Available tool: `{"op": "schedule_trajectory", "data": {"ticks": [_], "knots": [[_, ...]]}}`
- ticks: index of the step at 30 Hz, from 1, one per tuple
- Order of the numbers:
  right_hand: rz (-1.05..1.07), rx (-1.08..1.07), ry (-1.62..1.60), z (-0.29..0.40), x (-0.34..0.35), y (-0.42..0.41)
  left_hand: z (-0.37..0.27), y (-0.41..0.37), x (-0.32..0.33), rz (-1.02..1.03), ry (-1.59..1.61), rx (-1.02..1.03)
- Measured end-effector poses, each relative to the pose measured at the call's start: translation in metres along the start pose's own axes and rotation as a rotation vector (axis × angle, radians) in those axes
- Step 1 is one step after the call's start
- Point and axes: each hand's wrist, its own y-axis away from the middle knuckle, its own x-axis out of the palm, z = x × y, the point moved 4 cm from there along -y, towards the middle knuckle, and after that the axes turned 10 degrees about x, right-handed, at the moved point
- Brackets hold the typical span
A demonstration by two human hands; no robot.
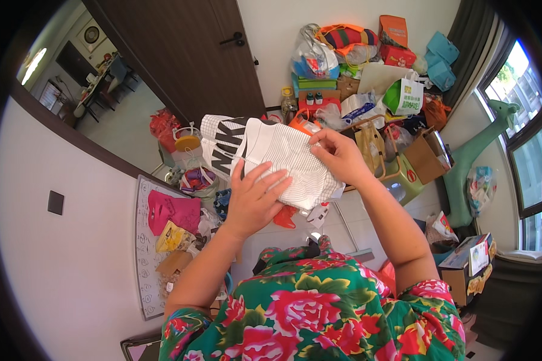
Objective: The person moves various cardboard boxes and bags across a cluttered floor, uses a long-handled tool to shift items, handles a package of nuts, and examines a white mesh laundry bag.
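A white folded fabric item [284, 155], apparently a garment, is held up in front of my chest. Thin dark lines cross it, and large black Nike lettering runs along its left end. My left hand [255, 201] lies over its lower left part, fingers spread on top; the thumb is hidden, seemingly underneath. At the upper right edge, my right hand [338, 155] pinches the fabric between thumb and forefinger. The item's underside is out of sight.
Bags and boxes crowd the far wall, with a folding chair frame [368, 144] before them. A green giraffe figure [467, 167] stands by the window. Leftward are a whiteboard [147, 270] and a pink bag [174, 212]. A broom [361, 255] lies near my feet; the dark door [194, 54] stands ajar.
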Motion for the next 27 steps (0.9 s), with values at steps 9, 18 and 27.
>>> {"op": "schedule_trajectory", "data": {"ticks": [9, 18, 27], "knots": [[0.137, -0.198, 0.105, 0.014, -0.004, 0.022, -0.013, -0.023, 0.006, -0.033, 0.193, -0.085], [0.315, -0.292, 0.133, 0.027, -0.016, 0.045, 0.003, -0.032, 0.005, 0.050, 0.195, -0.067], [0.182, -0.701, 0.555, 0.041, -0.023, 0.065, 0.029, -0.018, 0.007, 0.084, 0.435, -0.198]]}}
